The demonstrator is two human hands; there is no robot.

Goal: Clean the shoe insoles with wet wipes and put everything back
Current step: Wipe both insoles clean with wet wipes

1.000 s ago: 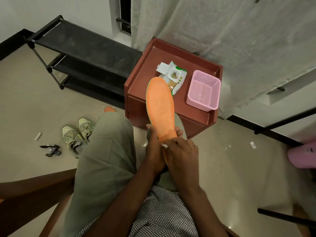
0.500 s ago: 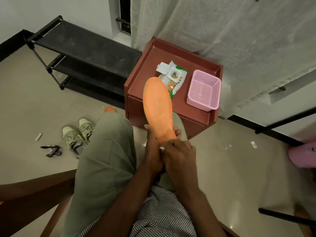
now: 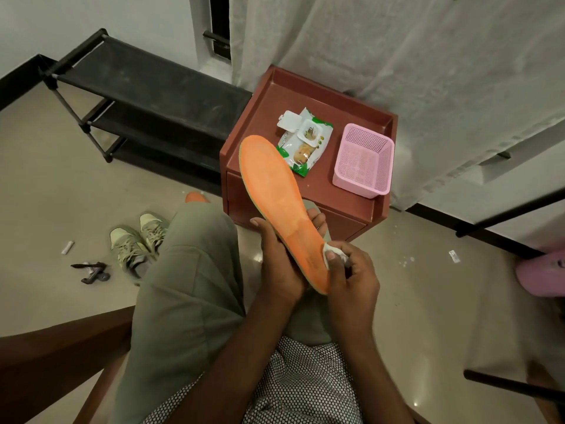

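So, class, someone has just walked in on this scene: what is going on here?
A seated person is cleaning an orange insole. The left hand grips it from below near the heel, while the right hand pinches a white wet wipe against its heel end. An open pack of wipes and a pink basket sit on the brown side table. A pair of green sneakers lies on the floor by the person's knee.
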